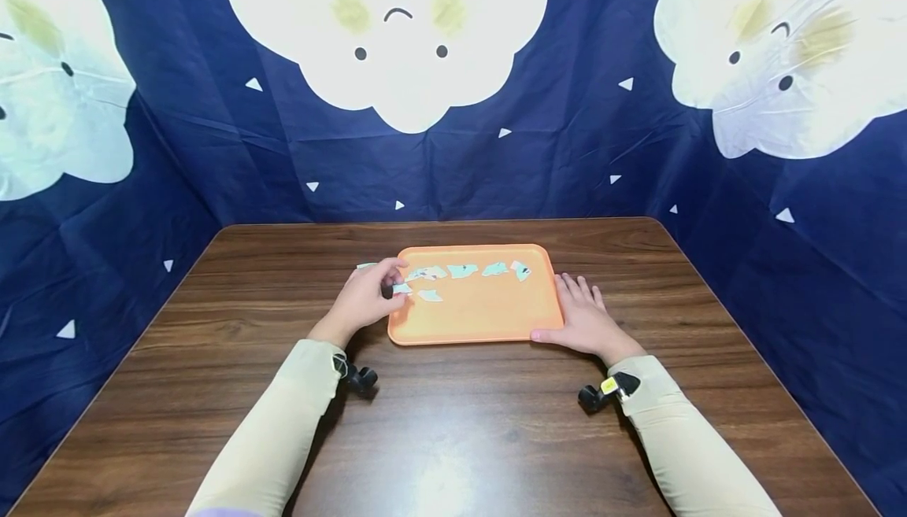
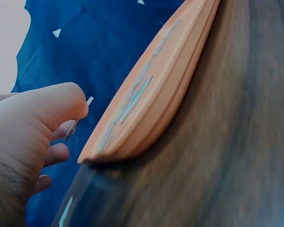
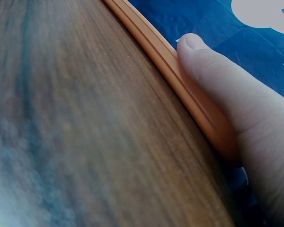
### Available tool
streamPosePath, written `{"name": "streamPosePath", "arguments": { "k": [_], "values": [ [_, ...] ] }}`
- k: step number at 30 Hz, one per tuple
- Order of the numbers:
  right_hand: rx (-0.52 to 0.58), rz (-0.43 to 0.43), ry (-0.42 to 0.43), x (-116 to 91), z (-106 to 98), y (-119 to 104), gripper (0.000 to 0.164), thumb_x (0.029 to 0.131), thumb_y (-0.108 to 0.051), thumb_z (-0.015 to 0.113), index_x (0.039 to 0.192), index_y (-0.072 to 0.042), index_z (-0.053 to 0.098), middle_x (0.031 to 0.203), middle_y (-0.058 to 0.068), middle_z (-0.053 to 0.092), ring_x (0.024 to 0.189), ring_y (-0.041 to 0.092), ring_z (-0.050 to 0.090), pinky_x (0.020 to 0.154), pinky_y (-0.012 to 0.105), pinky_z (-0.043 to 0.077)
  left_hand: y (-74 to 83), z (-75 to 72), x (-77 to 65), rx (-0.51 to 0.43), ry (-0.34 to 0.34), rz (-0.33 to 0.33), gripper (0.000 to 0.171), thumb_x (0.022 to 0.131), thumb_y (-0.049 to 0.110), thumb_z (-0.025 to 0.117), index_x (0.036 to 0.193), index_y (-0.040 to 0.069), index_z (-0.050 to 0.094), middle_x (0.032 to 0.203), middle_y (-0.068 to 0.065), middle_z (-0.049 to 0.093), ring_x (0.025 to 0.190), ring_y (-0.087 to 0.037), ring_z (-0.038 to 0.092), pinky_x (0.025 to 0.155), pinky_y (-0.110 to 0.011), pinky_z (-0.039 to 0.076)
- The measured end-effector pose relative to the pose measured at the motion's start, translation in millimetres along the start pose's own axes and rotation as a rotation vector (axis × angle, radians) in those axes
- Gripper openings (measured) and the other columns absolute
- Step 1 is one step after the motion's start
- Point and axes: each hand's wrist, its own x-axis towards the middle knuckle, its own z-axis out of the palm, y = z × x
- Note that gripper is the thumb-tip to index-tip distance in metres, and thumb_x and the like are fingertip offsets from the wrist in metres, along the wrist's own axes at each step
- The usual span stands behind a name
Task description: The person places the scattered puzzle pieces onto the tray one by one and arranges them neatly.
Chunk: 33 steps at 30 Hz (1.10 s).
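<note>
My left hand (image 1: 364, 294) is over the left edge of an orange tray (image 1: 489, 312), pinching a small torn paper piece (image 1: 401, 289) between thumb and fingers. In the left wrist view this paper piece (image 2: 75, 124) shows edge-on, raised above the tray's rim. Several pale green and white paper pieces (image 1: 462, 271) lie in a row along the far part of the tray. Below that row is a single paper piece (image 1: 429, 295). My right hand (image 1: 586, 319) rests against the tray's right side, fingers extended, the thumb (image 3: 203, 59) on the near rim.
Another paper piece (image 1: 365, 265) lies on the brown wooden table (image 1: 283, 265), beyond the left hand and left of the tray. A dark blue cloth (image 1: 425, 163) with white clouds hangs round the table's back and sides.
</note>
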Motion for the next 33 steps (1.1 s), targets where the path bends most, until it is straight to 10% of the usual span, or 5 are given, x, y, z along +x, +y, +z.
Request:
{"name": "streamPosePath", "arguments": {
  "k": [18, 33],
  "values": [
    [0.001, 0.005, -0.006, 1, 0, 0, 0.130, 0.074, -0.080, 0.065, 0.161, 0.000, 0.010, 0.165, 0.025, 0.014, 0.151, 0.048, 0.005, 0.117, 0.066, 0.001, 26.5, 28.0, 29.5, -0.015, -0.083, -0.029, 0.050, 0.082, 0.022, 0.078, 0.128, 0.013, 0.063, 0.094, 0.005, 0.065, 0.083, -0.013, 0.060, 0.075, -0.034, 0.048],
    [-0.001, 0.004, -0.004, 1, 1, 1, 0.131, 0.074, -0.080, 0.065, 0.161, -0.001, 0.009, 0.165, 0.025, 0.014, 0.151, 0.048, 0.005, 0.117, 0.066, 0.001, 45.2, 52.3, 43.5, 0.077, -0.148, -0.015, 0.051, 0.082, 0.023, 0.078, 0.129, 0.014, 0.061, 0.093, 0.009, 0.068, 0.094, -0.019, 0.058, 0.098, -0.045, 0.038]
  ]
}}
